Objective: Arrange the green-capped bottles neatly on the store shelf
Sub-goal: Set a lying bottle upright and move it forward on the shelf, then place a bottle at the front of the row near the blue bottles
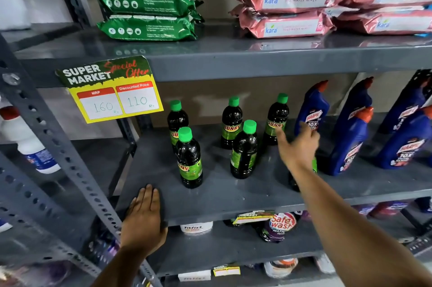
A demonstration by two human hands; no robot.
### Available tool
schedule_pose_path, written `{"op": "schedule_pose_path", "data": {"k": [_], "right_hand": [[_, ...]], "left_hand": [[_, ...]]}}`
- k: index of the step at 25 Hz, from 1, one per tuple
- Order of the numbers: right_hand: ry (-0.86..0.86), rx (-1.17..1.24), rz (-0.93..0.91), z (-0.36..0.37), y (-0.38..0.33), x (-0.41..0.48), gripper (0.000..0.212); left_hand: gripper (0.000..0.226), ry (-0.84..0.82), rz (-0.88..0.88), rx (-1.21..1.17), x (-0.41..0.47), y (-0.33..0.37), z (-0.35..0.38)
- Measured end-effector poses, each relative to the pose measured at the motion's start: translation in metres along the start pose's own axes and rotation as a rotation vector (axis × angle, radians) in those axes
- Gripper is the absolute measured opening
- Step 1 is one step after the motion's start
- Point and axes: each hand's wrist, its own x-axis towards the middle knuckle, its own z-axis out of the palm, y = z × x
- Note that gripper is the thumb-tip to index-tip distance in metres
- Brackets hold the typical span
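Note:
Several dark bottles with green caps and green SUNNY labels stand upright on the grey middle shelf (210,195). One is at the back left (177,118), one in front of it (189,158), one at the back centre (231,123), one in front of that (244,150), and one at the back right (277,118). Another bottle (314,165) is mostly hidden behind my right forearm. My right hand (298,146) reaches over the shelf with fingers spread, its fingertips at the back right bottle, holding nothing. My left hand (143,219) lies flat on the shelf's front edge.
Blue Harpic bottles (350,142) with orange caps stand close on the right. A yellow price card (112,90) hangs from the upper shelf, which carries green (147,13) and pink (285,4) wipe packs. A slotted grey upright (58,146) runs at the left. Products fill the lower shelves.

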Motion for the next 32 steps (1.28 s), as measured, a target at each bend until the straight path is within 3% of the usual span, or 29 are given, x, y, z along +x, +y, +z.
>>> {"op": "schedule_pose_path", "data": {"k": [3, 5, 8, 10, 13, 15, 19, 23, 27, 29, 32], "right_hand": [[-0.275, -0.513, 0.364, -0.016, 0.034, 0.030, 0.084], [-0.416, -0.481, 0.490, -0.014, 0.049, 0.033, 0.090], [-0.357, -0.234, 0.579, -0.009, 0.059, 0.028, 0.081], [-0.256, -0.166, 0.530, -0.008, 0.059, 0.020, 0.077], [-0.075, -0.015, 0.192, -0.013, 0.054, 0.012, 0.083], [-0.042, 0.110, 0.044, -0.017, 0.053, 0.006, 0.081], [-0.056, 0.164, 0.020, -0.013, 0.059, -0.005, 0.070], [-0.094, 0.194, 0.022, -0.012, 0.070, -0.003, 0.079], [-0.355, 0.402, 0.069, -0.018, 0.097, -0.001, 0.101], [-0.437, 0.344, 0.111, -0.022, 0.108, -0.001, 0.106], [-0.269, 0.077, 0.083, -0.023, 0.109, -0.008, 0.115]], "left_hand": [[0.094, -0.005, -0.030, -0.012, 0.002, 0.002, -0.001], [0.095, -0.009, -0.038, -0.006, 0.002, 0.003, -0.002], [0.095, -0.025, -0.041, 0.013, 0.001, 0.003, -0.003], [0.091, -0.017, -0.034, 0.008, 0.001, 0.003, -0.003], [0.088, -0.033, -0.039, 0.002, 0.002, 0.004, -0.005], [0.090, -0.036, -0.047, 0.005, 0.003, 0.003, -0.005], [0.092, -0.040, -0.043, 0.025, 0.002, 0.004, -0.004], [0.093, -0.040, -0.045, 0.031, 0.002, 0.003, -0.004], [0.098, -0.053, -0.040, 0.065, 0.003, 0.003, -0.003], [0.098, -0.056, -0.041, 0.082, 0.003, 0.003, -0.003], [0.097, -0.043, -0.035, 0.072, 0.003, 0.003, -0.004]]}}
